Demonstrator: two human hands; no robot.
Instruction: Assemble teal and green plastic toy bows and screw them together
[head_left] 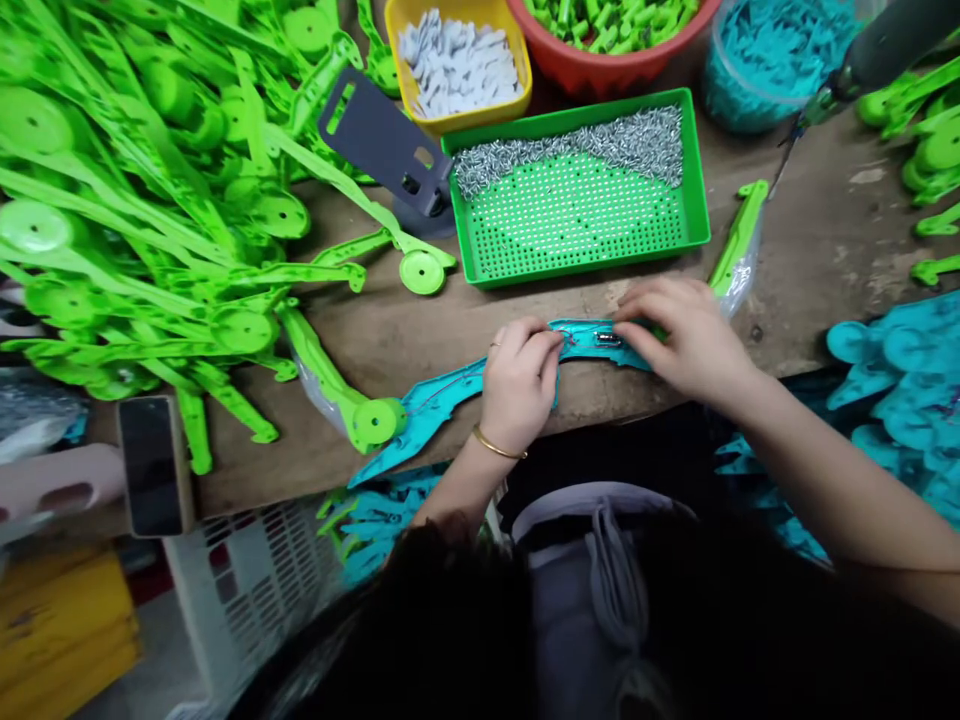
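Observation:
A long, curved teal plastic half-shell (442, 392) lies open side up along the table's front edge. Thin reddish wire runs inside it, and a small dark-and-metal part (607, 339) sits near its right end. My left hand (521, 380), with a gold bangle at the wrist, is closed over the shell's middle, thumb and forefinger pressed together at the wire. On the right end, my right hand (679, 335) has its fingers and thumb closed at the shell, beside the small part. What lies under its fingertips is partly hidden, with a bit of green showing there.
Bright green plastic parts (187, 200) pile up at left. Behind my hands are a green basket (577, 260) of screws, a yellow bin (457, 115), a red bowl (600, 72) and a clear tub (750, 110). An electric screwdriver (855, 80) hangs upper right. A phone (155, 465) lies left.

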